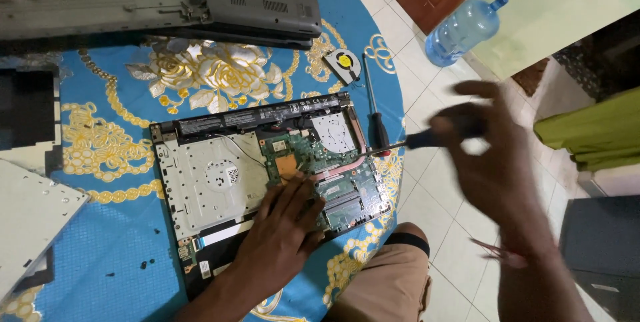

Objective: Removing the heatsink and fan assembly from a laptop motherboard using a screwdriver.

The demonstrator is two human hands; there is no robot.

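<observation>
The left hand lies flat and open on the opened laptop; the right hand grips a screwdriver beside it.

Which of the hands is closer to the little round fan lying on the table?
The right hand, though blurred, is somewhat nearer the fan, off to its lower right. The left hand rests on the opened laptop, farther below.

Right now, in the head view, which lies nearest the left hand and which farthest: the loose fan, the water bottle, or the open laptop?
From the left hand:
1. Open laptop, directly under the palm.
2. Loose fan, up on the blue cloth.
3. Water bottle, on the floor beyond the table edge.
</observation>
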